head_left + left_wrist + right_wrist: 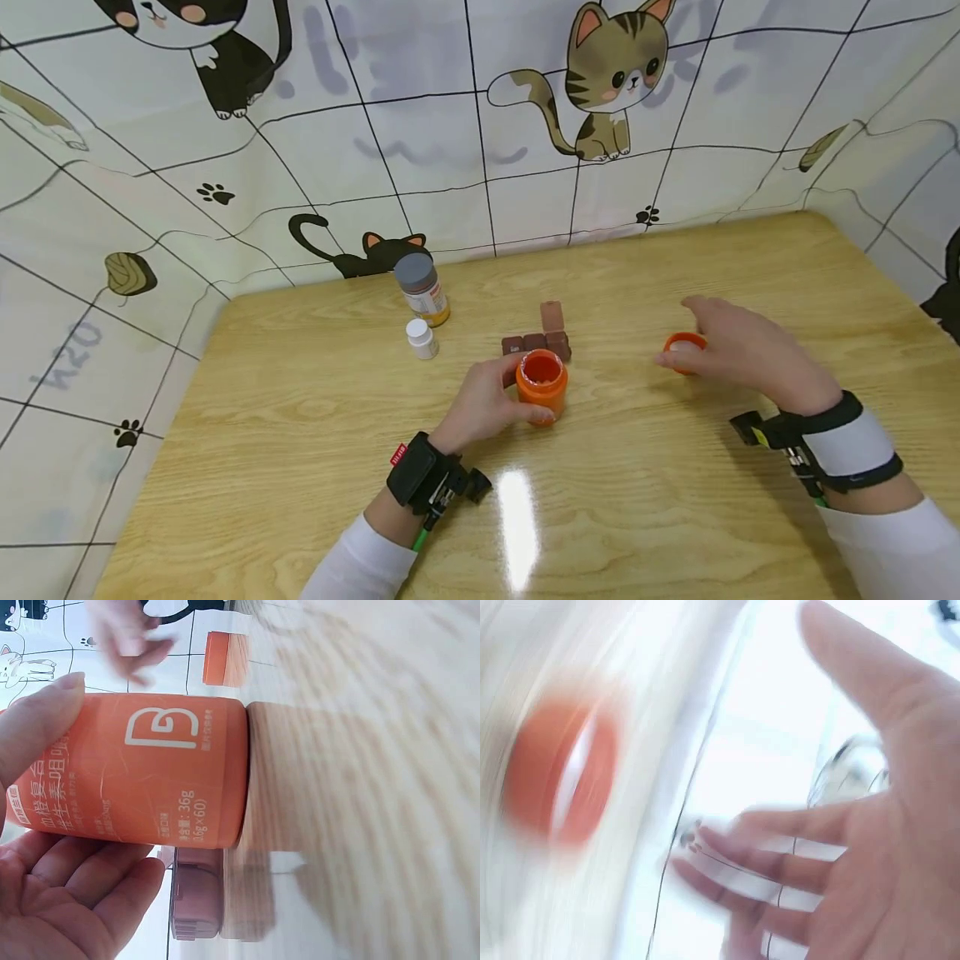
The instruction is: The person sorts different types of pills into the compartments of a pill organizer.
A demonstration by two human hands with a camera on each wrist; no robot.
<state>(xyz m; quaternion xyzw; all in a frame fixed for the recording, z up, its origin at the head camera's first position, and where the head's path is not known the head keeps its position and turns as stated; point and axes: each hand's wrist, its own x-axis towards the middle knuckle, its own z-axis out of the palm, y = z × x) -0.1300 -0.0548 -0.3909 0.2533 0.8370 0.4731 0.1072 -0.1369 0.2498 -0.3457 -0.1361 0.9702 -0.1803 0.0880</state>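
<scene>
My left hand (487, 400) holds an upright orange bottle (543, 387) around its side, thumb on the near side. The mouth of the bottle is uncovered, and small pieces show dimly inside. In the left wrist view, white lettering runs along the orange bottle (172, 772), which stands on the table. Over at the right, an orange cap (684, 367) lies on the table, partly covered by my right hand (750, 350). The right wrist view, blurred, shows the right hand (840, 847) with fingers extended, apart from the orange cap (562, 776).
Just behind the bottle sits a brown pill organizer (534, 342) with a lid (552, 316) flipped back. Farther left stand a small white bottle (422, 339) and a grey-capped bottle (423, 287). A cat-printed curtain (420, 158) borders the wooden table (300, 400).
</scene>
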